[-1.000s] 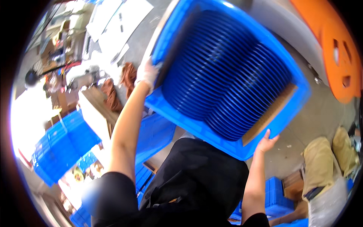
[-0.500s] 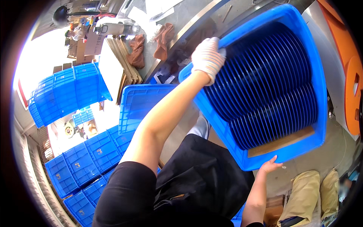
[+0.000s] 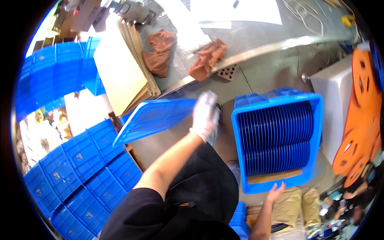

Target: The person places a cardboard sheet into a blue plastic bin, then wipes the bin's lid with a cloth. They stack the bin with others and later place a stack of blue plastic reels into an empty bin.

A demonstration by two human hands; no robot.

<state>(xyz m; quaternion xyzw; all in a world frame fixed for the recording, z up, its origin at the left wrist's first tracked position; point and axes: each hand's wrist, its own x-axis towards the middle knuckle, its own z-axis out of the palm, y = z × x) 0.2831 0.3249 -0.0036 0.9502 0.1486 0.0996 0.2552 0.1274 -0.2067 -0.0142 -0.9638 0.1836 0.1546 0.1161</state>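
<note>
A blue plastic crate [image 3: 277,188] stands low on my right, its opening facing me. Packed inside, in two side-by-side rows, are many thin dark-blue discs or plates [image 3: 276,138], with a brown cardboard strip [image 3: 276,177] along the near side. My bare right hand [image 3: 275,193] touches the crate's near rim, fingers stretched and apart. My left hand [image 3: 205,116], in a pale glove, is away from the crate beside the right edge of a tilted blue lid [image 3: 158,118]. Motion smears its fingers, so whether it touches the lid is unclear.
A metal table [image 3: 256,44] with brown cloths [image 3: 160,54] and papers crosses the far side. Stacked cardboard sheets [image 3: 120,72] stand by its left end. Blue crates [image 3: 80,160] are piled left. Orange slotted panels [image 3: 356,120], tan sacks [image 3: 287,206] and another person [image 3: 354,200] are at right.
The crate of discs has gone from tilted and close to me to lower down at the right. My left hand has let go of its rim and moved toward the lid. My right hand stays at the near rim.
</note>
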